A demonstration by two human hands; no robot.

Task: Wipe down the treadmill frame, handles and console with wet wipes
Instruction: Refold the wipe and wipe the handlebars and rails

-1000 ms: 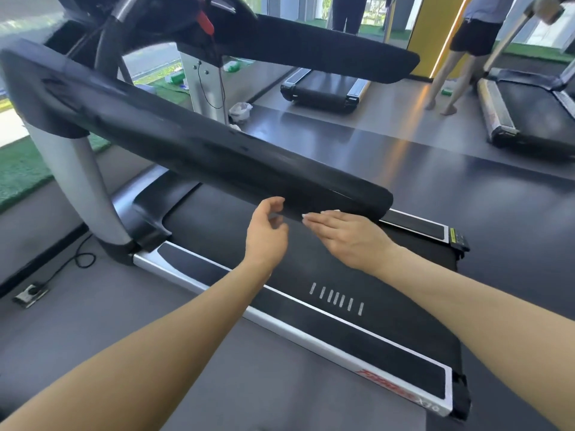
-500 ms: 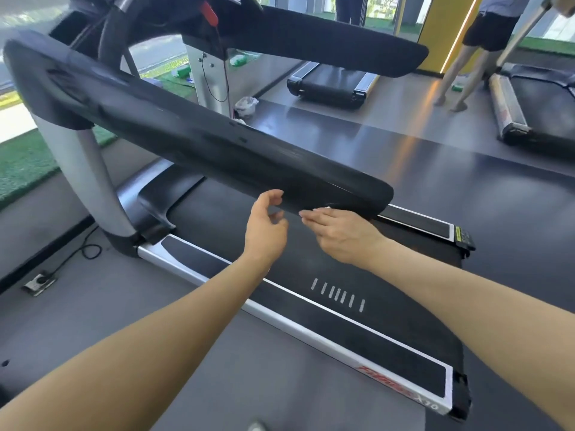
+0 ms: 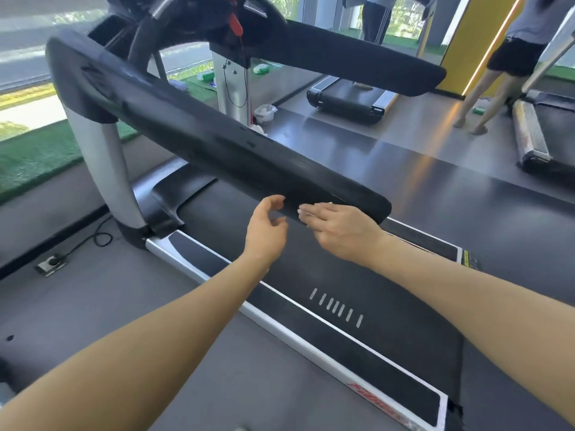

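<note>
Grey gym floor (image 3: 77,306) runs under a treadmill (image 3: 357,353) with a black belt and silver side rail. Its long black handle (image 3: 217,144) slants from the upright toward the near end. Under that end, the right hand (image 3: 339,228) lies flat with fingers straight against the handle's lower edge; any wipe beneath it cannot be made out. Beside it, the left hand (image 3: 266,231) hangs loosely curled, holding nothing.

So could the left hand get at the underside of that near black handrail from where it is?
Probably yes. The left hand hovers just below the near handrail, fingers loosely curled and holding nothing, with only open air between them. The right hand lies flat at the rail's end, off to the side.
</note>
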